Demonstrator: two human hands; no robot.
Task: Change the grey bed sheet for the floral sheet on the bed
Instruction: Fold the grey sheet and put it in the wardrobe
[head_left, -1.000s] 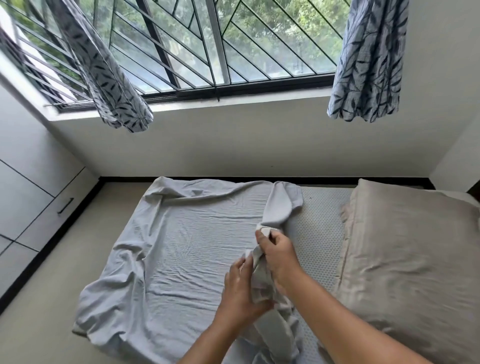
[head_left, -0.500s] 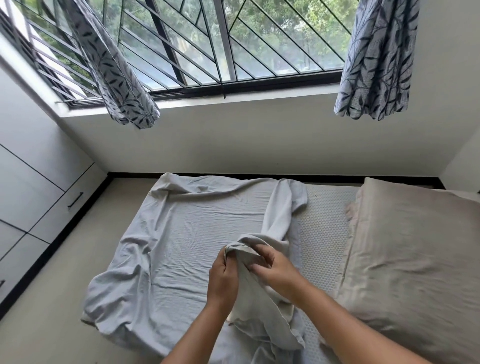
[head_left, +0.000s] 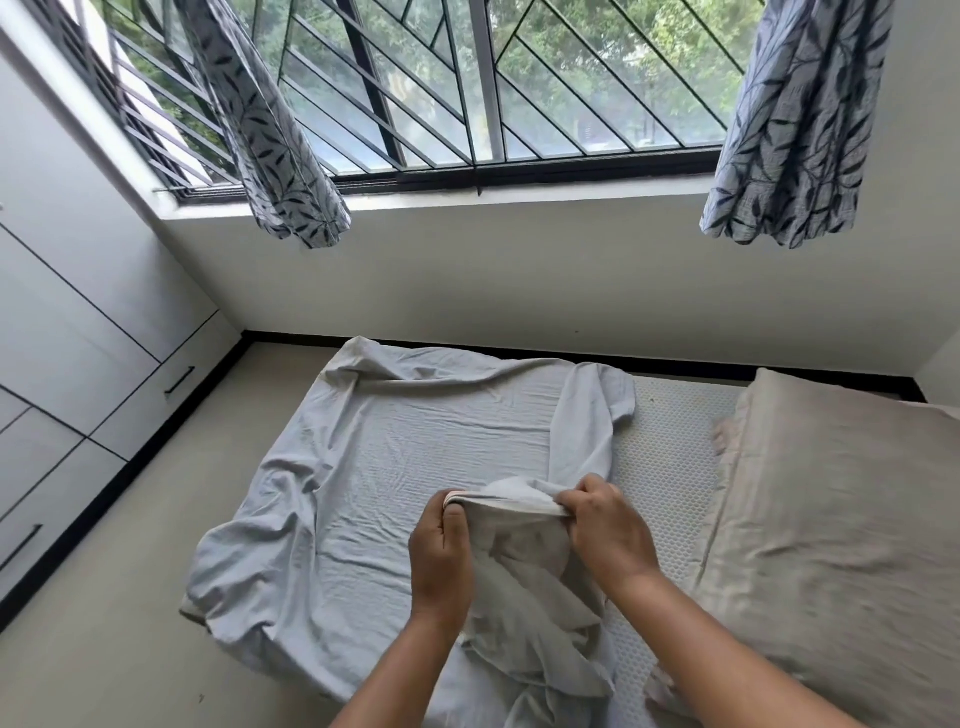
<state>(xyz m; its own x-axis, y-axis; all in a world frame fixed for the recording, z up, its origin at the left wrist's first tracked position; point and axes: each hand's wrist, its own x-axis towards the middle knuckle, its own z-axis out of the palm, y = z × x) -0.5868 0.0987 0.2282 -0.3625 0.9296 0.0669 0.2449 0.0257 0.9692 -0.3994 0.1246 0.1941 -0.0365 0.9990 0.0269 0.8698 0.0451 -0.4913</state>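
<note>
The grey bed sheet (head_left: 395, 483) lies loose and wrinkled over the left part of the bed, pulled off the right side. A strip of bare white textured mattress (head_left: 670, 467) shows beside it. My left hand (head_left: 441, 561) and my right hand (head_left: 605, 525) each grip the sheet's gathered edge, holding it stretched between them above the bed. The gripped fabric hangs down in folds under my hands. No floral sheet is in view.
A beige pillow (head_left: 841, 530) fills the bed's right side. White wardrobe doors (head_left: 78, 374) with black handles stand at the left, across a strip of beige floor (head_left: 104, 623). Behind the bed is a white wall under a barred window with leaf-print curtains (head_left: 795, 130).
My hands have raised the sheet's edge and moved apart, spreading it flat between them; a second ago they held it bunched close together. The view has shifted slightly leftwards.
</note>
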